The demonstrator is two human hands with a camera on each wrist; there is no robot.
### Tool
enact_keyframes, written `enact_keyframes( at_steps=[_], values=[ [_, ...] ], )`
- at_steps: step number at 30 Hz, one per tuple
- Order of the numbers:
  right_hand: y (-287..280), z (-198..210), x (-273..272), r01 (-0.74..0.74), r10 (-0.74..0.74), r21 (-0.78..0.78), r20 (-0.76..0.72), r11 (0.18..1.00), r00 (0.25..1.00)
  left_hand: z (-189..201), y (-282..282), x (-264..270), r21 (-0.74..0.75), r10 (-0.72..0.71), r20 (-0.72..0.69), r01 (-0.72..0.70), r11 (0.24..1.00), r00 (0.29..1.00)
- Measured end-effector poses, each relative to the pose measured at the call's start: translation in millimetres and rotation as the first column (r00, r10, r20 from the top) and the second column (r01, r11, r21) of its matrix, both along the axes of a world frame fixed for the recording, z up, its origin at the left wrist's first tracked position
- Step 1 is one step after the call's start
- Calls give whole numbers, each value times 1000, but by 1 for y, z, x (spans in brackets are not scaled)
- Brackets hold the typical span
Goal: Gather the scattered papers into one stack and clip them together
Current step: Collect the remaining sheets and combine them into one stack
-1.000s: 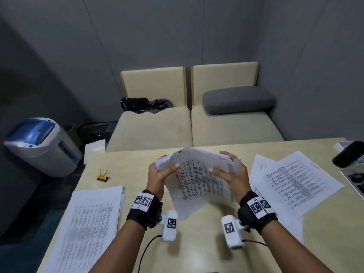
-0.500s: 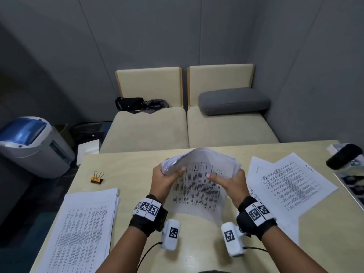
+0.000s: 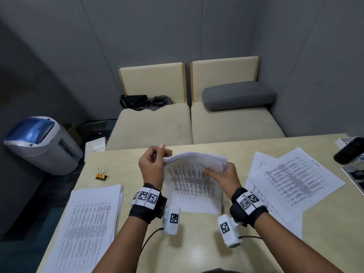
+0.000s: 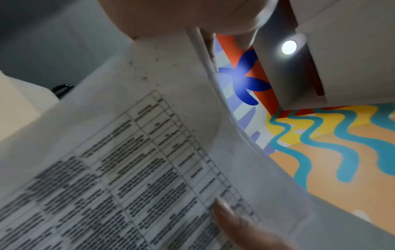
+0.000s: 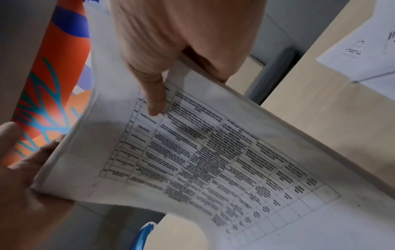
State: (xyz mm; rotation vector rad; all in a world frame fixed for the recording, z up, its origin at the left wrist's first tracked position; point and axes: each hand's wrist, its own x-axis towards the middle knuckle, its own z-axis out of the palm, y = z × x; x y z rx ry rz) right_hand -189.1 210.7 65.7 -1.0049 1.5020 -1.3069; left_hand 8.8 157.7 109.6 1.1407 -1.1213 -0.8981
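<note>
Both forearms reach forward, each wrist banded. The right hand (image 3: 223,177) pinches the sheaf (image 3: 194,178) at its right edge, thumb on top. The left hand (image 3: 151,166) is raised beside the sheaf's left edge, fingers loosely curled.

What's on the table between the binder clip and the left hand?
Nothing: in the head view, bare tabletop runs from the binder clip to the left hand, which is raised beside the held sheaf.

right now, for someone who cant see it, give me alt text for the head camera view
Two hands stand a sheaf of printed papers on edge on a pale table: the right hand grips its top right corner, while the left hand hovers at its top left edge. More printed sheets lie left and right, with an orange binder clip far left.
</note>
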Motion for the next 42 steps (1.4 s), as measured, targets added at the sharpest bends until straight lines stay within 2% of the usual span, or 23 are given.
enact_keyframes(
  at_steps=[2, 5, 6, 9, 11, 13, 14, 16, 18, 20, 24, 26, 28, 30, 33, 36, 38, 39, 41, 42],
  values=[
    [-1, 1, 3, 29, -29, -5, -18, 1000, 999, -5, -5, 6, 18, -13, -123, 16, 1000, 992],
    [-2, 12, 4, 99, -99, -26, 5, 995, 995, -21, -10, 25, 231, 79, -319, -3, 973, 944],
    [-2, 17, 3, 107, -107, -42, 8, 993, 994, -28, -9, 33, 280, 65, -344, 37, 959, 937],
    [-3, 30, 2, 110, -107, -80, 36, 991, 994, -7, -6, 22, 275, -108, -282, 188, 943, 953],
    [-6, 42, 7, 112, -107, -100, 48, 989, 993, 7, -4, 5, 268, -93, -293, 176, 947, 951],
    [-8, 55, 16, 104, -96, -133, 71, 986, 993, 13, -3, -5, 168, -224, -211, 261, 951, 952],
    [-10, 60, 21, 115, -103, -145, 85, 983, 991, 17, -1, -9, 141, -233, -173, 258, 956, 957],
    [-12, 65, 26, 172, -153, -163, 127, 971, 980, 10, -3, -10, 113, -199, -244, 232, 966, 949],
    [-12, 62, 27, 229, -208, -174, 130, 958, 969, 4, -6, -17, 128, -167, -320, 217, 968, 933],
    [-11, 49, 23, 230, -217, -152, 98, 961, 971, -9, -5, -22, 212, -121, -294, 188, 959, 948],
    [2, -2, 6, 142, -142, 97, -9, 985, 990, -28, 16, -24, 347, -89, -363, 224, 911, 927],
    [9, -18, -4, 126, -120, 144, -48, 982, 992, -27, 25, -24, 368, -111, -385, 263, 892, 916],
    [11, -22, -12, 120, -121, 152, -2, 981, 993, -25, 31, -26, 367, -141, -412, 305, 879, 900],
    [9, -24, -15, 110, -113, 151, 10, 982, 994, -33, 29, -27, 371, -141, -379, 289, 883, 915],
    [2, -31, -12, 119, -101, 186, -103, 975, 989, -44, 19, -31, 433, -75, -326, 219, 874, 942],
    [-2, -34, -12, 201, -175, 158, -159, 967, 971, -51, 3, -36, 466, -50, -247, 164, 869, 968],
    [0, -29, -20, 238, -219, 163, -124, 958, 968, -58, -5, -39, 404, -109, -164, 167, 899, 981],
    [2, -27, -26, 256, -242, 182, -99, 949, 965, -64, -10, -40, 380, -173, -78, 189, 905, 982],
    [5, -32, -40, 281, -274, 240, -63, 929, 960, -73, -11, -44, 350, -282, 133, 221, 910, 950],
    [7, -36, -48, 294, -290, 263, -58, 919, 955, -74, -8, -49, 386, -333, 199, 239, 891, 922]
  ],
)
